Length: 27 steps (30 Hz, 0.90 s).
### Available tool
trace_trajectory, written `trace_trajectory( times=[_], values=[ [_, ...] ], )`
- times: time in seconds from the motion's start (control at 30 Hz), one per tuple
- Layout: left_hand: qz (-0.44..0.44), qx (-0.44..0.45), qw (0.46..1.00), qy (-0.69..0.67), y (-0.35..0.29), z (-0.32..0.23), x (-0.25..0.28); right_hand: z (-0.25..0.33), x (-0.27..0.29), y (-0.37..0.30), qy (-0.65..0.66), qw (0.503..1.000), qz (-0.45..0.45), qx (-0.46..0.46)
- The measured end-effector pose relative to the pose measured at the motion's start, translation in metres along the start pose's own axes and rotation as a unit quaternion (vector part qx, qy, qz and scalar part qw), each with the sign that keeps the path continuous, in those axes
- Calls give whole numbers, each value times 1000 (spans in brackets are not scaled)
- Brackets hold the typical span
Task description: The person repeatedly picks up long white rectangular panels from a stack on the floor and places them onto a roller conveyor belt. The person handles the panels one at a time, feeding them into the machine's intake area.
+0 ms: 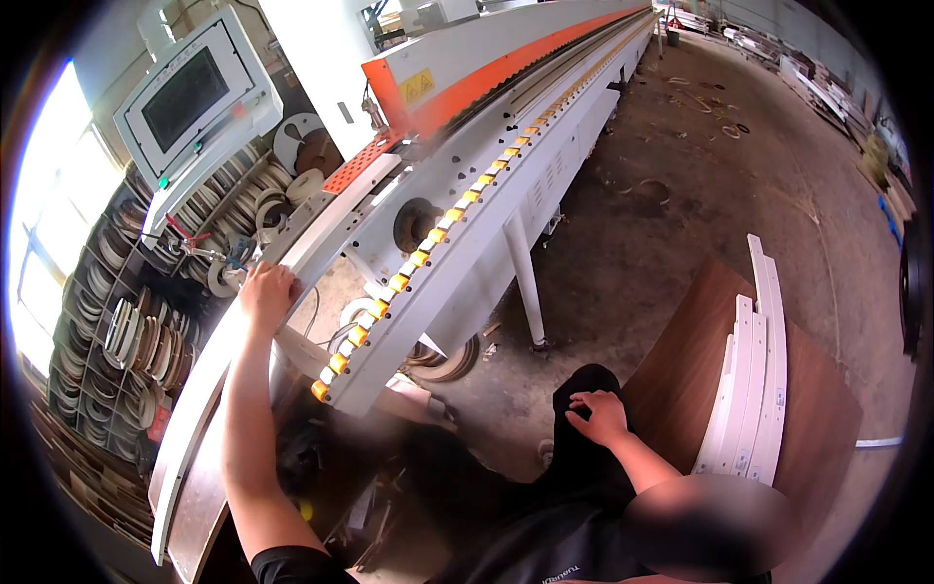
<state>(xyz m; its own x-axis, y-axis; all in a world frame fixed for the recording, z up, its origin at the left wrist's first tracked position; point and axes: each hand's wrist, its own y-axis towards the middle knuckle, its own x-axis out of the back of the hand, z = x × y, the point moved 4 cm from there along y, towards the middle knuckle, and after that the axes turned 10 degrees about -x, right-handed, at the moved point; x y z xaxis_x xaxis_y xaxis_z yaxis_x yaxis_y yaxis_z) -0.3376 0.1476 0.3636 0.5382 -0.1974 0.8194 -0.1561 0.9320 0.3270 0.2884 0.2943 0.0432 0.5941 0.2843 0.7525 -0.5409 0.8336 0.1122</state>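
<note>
My left hand (269,295) is closed over a long white strip (199,394) at the near end of a white and orange machine (428,83). Its fingers curl over the strip's edge, and their tips are partly hidden. The strip runs from the lower left up along the machine's guide. My right hand (600,419) rests on my dark-trousered knee, fingers loosely bent and apart, with nothing in it. Beside it on the right, several white strips (749,389) lie on a brown wood-grain board (822,389).
A row of yellow rollers (418,258) lines the machine's side rail. A control panel with a dark screen (185,100) hangs upper left. Racks of edge-banding coils (146,331) stand on the left. A slanted white leg (523,277) reaches the concrete floor (662,185).
</note>
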Motion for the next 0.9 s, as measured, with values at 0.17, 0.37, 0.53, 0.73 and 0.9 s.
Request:
trace_trajectory(
  times=[0.17, 0.37, 0.53, 0.73, 0.9],
  values=[
    [-10, 41, 999, -10, 0, 14, -7, -1, -8, 5, 2, 1000, -10, -2],
    [-31, 77, 996, 13, 7, 7, -4, -2, -14, 10, 2, 1000, -1, -16],
    [-19, 82, 996, -9, 13, 8, -7, 2, -16, 13, 12, 1000, -14, 10],
    [-8, 90, 996, -26, 58, -25, 3, 11, -21, 17, 8, 1000, 6, 15],
    [-28, 85, 994, -61, 84, -28, -3, 4, -20, 17, 7, 1000, 5, -3]
  ],
)
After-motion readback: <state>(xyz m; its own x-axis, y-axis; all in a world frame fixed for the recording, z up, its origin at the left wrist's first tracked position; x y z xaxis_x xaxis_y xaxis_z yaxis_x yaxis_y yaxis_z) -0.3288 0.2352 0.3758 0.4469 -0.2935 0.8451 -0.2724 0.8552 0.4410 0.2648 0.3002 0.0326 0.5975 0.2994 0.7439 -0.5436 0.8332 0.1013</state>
